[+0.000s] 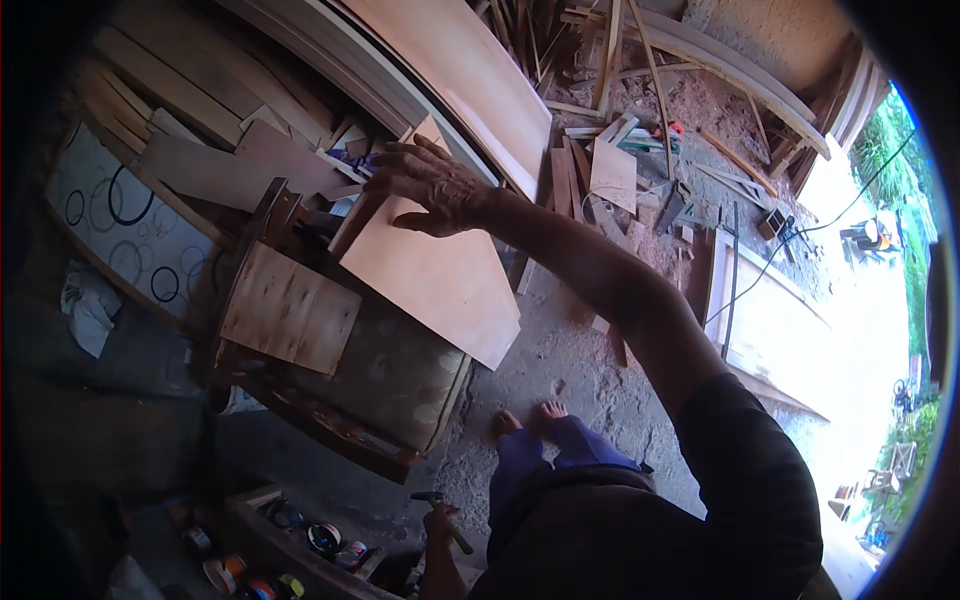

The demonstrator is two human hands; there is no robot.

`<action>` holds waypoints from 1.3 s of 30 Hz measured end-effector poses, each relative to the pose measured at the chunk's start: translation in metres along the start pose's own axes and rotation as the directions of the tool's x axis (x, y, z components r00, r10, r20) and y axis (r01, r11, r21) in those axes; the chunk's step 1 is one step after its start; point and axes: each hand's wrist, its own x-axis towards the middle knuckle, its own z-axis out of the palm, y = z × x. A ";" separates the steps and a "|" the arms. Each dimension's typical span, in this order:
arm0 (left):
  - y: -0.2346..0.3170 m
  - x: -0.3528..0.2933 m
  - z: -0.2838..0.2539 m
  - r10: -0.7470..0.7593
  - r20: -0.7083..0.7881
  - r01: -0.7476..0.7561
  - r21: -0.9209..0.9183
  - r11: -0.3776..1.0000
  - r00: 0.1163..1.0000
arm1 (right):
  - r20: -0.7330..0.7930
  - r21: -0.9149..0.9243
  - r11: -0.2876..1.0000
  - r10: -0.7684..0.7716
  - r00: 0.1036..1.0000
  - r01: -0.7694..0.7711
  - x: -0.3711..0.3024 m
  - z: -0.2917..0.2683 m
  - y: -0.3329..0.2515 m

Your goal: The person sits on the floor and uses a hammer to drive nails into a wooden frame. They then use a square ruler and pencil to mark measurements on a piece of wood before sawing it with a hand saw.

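Right hand (425, 187) rests on plywood panel (435, 275) — upper edge.

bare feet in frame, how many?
2. Left foot and right foot stand side by side on the dusty floor, below the plywood sheet; heels hidden by the trousers.

Cushioned wooden chair (400, 385) under two plywood sheets (440, 280), (290, 310)
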 end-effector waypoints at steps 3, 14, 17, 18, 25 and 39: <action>0.031 0.001 -0.001 0.356 0.291 -0.458 0.494 0.739 0.888 | 0.004 -0.163 0.985 0.055 0.998 -0.054 -0.005 -0.009 -0.013; 0.146 -0.023 0.155 0.406 0.186 -0.432 0.126 0.893 0.895 | 0.873 0.265 0.294 0.330 0.358 -0.918 -0.266 0.013 -0.269; 0.152 -0.067 0.247 0.469 0.283 -0.523 0.155 0.838 0.836 | 0.858 0.452 -0.166 0.351 0.375 -0.877 -0.374 0.031 -0.346; 0.165 -0.082 0.259 0.528 0.261 -0.577 0.172 0.798 0.808 | 0.880 0.432 -0.366 0.372 0.296 -0.825 -0.349 -0.011 -0.351; 0.106 -0.181 0.389 0.275 0.776 -0.511 0.069 0.857 0.567 | 0.399 0.733 -0.370 0.914 -0.081 -0.571 -0.450 -0.162 -0.370; -0.088 -0.437 0.628 -0.070 0.991 0.567 -0.007 0.823 0.115 | 0.019 0.811 -0.359 0.805 -0.594 -0.461 -0.669 -0.451 -0.456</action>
